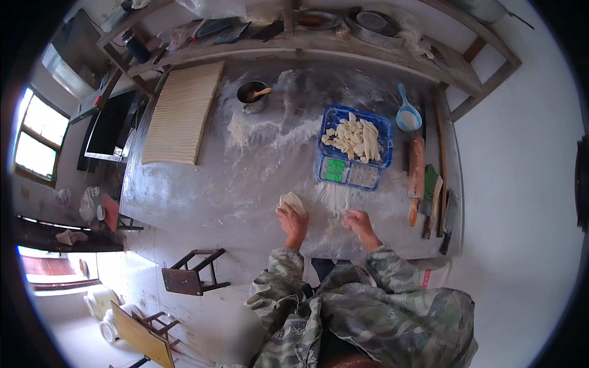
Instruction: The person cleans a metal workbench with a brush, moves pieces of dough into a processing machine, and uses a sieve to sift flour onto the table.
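Observation:
A pale, flattened round of dough rests at the near part of the floured metal table. My left hand grips its near edge, with the fingers partly over it. To the right, my right hand is over a streak of flour, its fingers slightly bent and apart, with nothing visible in them. Beyond that hand is a digital scale with a lit green display. On it lies a blue tray holding many small dough lumps and some longer strips.
On the right lie a wooden rolling pin, a blue scoop of white powder, sticks and a knife. A dark pot and a ribbed mat are farther left. A wooden shelf spans the back; a stool stands at lower left.

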The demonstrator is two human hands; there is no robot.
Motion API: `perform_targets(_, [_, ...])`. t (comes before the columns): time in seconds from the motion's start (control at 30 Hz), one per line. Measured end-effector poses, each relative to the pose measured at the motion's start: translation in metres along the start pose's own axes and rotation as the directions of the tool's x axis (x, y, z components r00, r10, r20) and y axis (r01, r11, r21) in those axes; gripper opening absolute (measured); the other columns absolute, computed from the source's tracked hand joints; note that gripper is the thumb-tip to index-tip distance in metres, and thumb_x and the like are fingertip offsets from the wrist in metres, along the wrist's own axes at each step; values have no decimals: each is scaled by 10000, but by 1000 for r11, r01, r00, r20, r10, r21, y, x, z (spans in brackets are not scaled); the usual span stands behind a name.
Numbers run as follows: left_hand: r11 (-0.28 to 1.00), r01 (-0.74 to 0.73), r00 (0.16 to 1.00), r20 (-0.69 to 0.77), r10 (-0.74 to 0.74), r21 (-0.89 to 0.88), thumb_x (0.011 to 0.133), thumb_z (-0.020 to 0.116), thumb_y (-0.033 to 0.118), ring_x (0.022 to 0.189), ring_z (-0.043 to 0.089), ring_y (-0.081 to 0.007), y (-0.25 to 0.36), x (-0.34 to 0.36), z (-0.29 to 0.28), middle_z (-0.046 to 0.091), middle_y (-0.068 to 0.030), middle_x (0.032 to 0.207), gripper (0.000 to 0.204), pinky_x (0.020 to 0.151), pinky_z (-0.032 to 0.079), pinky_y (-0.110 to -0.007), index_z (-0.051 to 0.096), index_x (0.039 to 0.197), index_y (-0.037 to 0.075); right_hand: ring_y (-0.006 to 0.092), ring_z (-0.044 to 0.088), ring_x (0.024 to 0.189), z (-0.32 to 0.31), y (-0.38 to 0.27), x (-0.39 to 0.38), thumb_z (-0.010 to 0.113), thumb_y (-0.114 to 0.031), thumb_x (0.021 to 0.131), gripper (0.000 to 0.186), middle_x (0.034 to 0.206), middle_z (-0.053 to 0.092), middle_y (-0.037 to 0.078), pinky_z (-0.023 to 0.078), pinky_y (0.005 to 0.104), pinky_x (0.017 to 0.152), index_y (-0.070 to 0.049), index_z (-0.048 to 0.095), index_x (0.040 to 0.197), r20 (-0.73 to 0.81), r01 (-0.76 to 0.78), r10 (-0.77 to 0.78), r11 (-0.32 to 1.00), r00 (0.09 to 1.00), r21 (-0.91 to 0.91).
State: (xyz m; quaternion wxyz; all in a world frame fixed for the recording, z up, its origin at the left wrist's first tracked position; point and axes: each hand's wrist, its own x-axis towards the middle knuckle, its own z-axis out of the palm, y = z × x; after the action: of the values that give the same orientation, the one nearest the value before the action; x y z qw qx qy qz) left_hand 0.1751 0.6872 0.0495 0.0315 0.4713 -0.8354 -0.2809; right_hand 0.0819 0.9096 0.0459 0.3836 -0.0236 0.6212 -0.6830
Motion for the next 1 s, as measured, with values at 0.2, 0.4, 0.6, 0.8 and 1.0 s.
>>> perform_targets(0.2, [998, 30, 999, 8, -31, 47, 640, 765, 299, 1093, 502, -429, -8, 18, 17, 382, -266, 1314, 846, 898, 474, -456, 409, 1353, 15, 117, 635, 737, 5, 20, -13, 614, -225, 890, 313, 875, 674, 30, 476, 245, 596, -2, 641, 1107, -122, -203, 177, 948, 977, -244])
perform_targets(0.4, [489, 402, 914, 368, -169, -774, 737, 673, 246, 994, 589, -267, -66, 44, -33, 585, -158, 1113, 527, 821, 516, -404, 590, 1203, 15, 151, 659, 775, 25, 7, -5, 594, -248, 899, 389, 973, 685, 70, 495, 272, 612, 7, 603, 1193, -44, -245, 242, 930, 969, -273])
perform_targets(0.6, [-14, 350, 935, 350, -55, -937, 767, 616, 170, 887, 620, -179, -121, -7, -134, 631, -65, 1024, 505, 740, 534, -339, 570, 1246, 17, 198, 682, 847, 73, -1, 17, 572, -219, 902, 429, 1009, 685, 115, 512, 288, 640, 26, 548, 1254, 42, -198, 229, 908, 973, -369])
perform_targets(0.8, [-38, 98, 926, 105, -362, -994, 744, 629, 166, 897, 620, -153, -272, -128, -202, 635, -56, 1056, 571, 763, 522, -300, 541, 1288, 14, 210, 693, 860, 169, 13, -3, 570, -202, 902, 450, 1040, 681, 146, 526, 282, 618, 24, 521, 1288, 164, -210, 354, 803, 921, -558])
perform_targets(1.0, [432, 188, 382, -339, -859, -882, 715, 670, 162, 988, 620, -244, -456, -328, -220, 642, -135, 1123, 585, 883, 494, -340, 565, 1264, -8, 199, 695, 830, 255, 71, -53, 571, -198, 902, 446, 1041, 681, 142, 534, 268, 601, 17, 523, 1290, 327, -118, 482, 687, 813, -717])
